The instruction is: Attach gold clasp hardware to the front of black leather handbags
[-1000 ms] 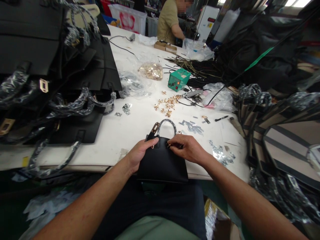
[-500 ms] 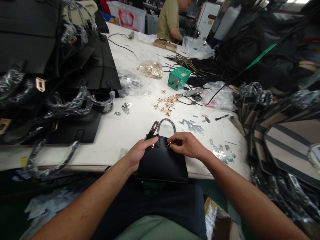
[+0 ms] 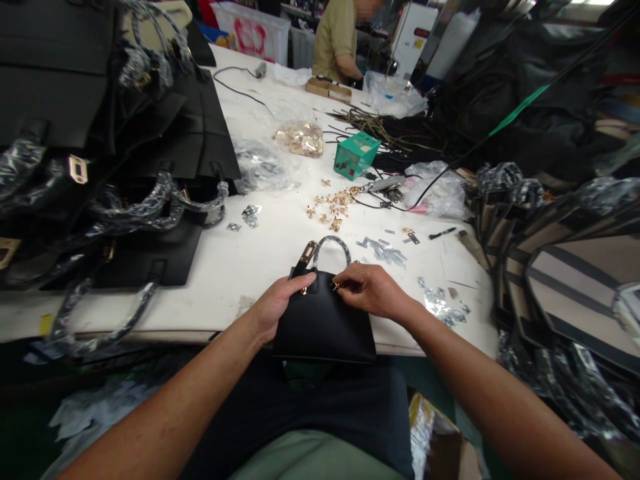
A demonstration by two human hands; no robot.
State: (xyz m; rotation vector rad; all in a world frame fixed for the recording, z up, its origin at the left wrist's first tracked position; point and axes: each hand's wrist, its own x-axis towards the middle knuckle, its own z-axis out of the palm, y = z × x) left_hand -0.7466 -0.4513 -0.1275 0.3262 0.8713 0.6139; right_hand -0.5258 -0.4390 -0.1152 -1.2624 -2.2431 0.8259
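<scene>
A small black handbag point(image 3: 325, 327) is held upright at the table's front edge, its plastic-wrapped handle point(image 3: 334, 241) arching up. My left hand point(image 3: 277, 303) grips its upper left corner, thumb on the front, fingers hidden behind. Beside that thumb a black strap with a gold plate point(image 3: 309, 252) sticks up. In a pinch, my right hand point(image 3: 373, 288) holds a small gold metal fitting point(image 3: 335, 285) against the front panel near the top. Beyond the bag lies a pile of similar gold fittings point(image 3: 336, 203).
Black bags point(image 3: 165, 140) are stacked at left, more bag pieces point(image 3: 575, 280) at right. Flat metal plates point(image 3: 383, 252) lie right of the handle. Behind are a green control box point(image 3: 357, 155), a grey-handled tool point(image 3: 385, 183) and plastic bags. Across the table works another person point(image 3: 335, 40).
Both hands stay almost in place on the handbag. The gold fitting in my right fingers has turned slightly and shows more. The red light on the green box looks dimmer.
</scene>
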